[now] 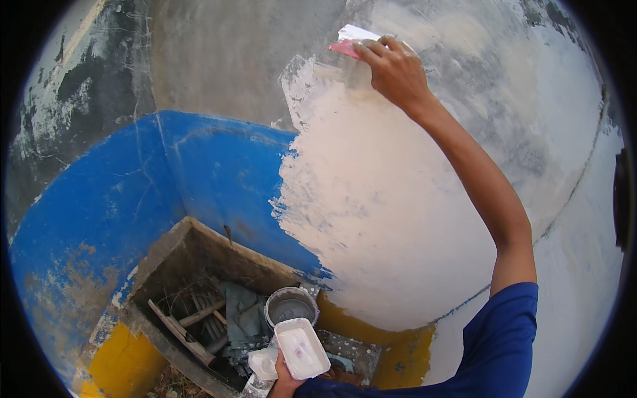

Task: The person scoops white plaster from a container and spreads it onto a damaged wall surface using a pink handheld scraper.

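Observation:
My right hand (pixel 400 74) is raised high on the wall with its fingers closed on a putty scraper (pixel 346 48), which looks pink along one side and white on the other. It is at the upper left edge of a white putty coat (pixel 391 199), next to bare grey plaster (pixel 219 60). Low in front of me, my left hand (pixel 286 379) grips the side of a white rectangular plastic tub (pixel 306 355). White paste with a faint pinkish patch lies in the tub. My left fingers are partly hidden by it.
A round bucket (pixel 292 306) stands behind the tub, beside a grey-green cloth (pixel 240 315). Left of them, a concrete trough (pixel 159 262) holds wooden slats (pixel 182 331) and twigs. Blue paint (pixel 219 156) covers the lower left wall, with yellow paint (pixel 126 361) beneath.

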The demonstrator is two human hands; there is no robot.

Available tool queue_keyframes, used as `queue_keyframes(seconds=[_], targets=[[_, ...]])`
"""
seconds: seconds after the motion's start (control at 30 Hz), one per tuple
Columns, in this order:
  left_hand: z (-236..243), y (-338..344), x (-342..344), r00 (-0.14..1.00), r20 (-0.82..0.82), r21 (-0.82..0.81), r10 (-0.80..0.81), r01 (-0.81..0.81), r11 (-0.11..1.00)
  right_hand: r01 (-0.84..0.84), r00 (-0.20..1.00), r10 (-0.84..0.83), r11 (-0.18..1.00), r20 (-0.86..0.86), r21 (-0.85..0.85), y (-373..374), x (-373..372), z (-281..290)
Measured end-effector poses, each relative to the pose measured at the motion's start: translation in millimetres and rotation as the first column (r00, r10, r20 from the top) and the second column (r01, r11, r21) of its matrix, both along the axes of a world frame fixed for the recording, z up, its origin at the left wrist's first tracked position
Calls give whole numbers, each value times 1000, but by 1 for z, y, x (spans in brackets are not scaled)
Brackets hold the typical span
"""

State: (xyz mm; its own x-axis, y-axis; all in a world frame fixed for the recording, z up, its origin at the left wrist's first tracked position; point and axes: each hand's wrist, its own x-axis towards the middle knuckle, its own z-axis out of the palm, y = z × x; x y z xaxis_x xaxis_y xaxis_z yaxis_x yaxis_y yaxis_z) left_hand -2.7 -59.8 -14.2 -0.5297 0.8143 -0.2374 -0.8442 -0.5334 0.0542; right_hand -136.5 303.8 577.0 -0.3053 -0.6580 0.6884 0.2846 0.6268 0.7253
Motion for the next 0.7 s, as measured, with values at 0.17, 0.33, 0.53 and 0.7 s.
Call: queue_keyframes(seconds=[0.17,0.33,0.53,0.7], targets=[[13,5,-1,997,-21,22,-80,80,997,36,932,14,991,363,-129,-16,10,-124],[-3,5,-3,998,-51,-19,-45,44,999,-127,992,127,981,-12,-146,-3,65,-76],[-6,13,0,991,-39,-15,-127,126,992,205,979,-205,961,22,-186,42,100,-108],[0,16,-4,995,-60,-62,-81,78,995,-23,998,37,960,46,-278,12,118,-110]])
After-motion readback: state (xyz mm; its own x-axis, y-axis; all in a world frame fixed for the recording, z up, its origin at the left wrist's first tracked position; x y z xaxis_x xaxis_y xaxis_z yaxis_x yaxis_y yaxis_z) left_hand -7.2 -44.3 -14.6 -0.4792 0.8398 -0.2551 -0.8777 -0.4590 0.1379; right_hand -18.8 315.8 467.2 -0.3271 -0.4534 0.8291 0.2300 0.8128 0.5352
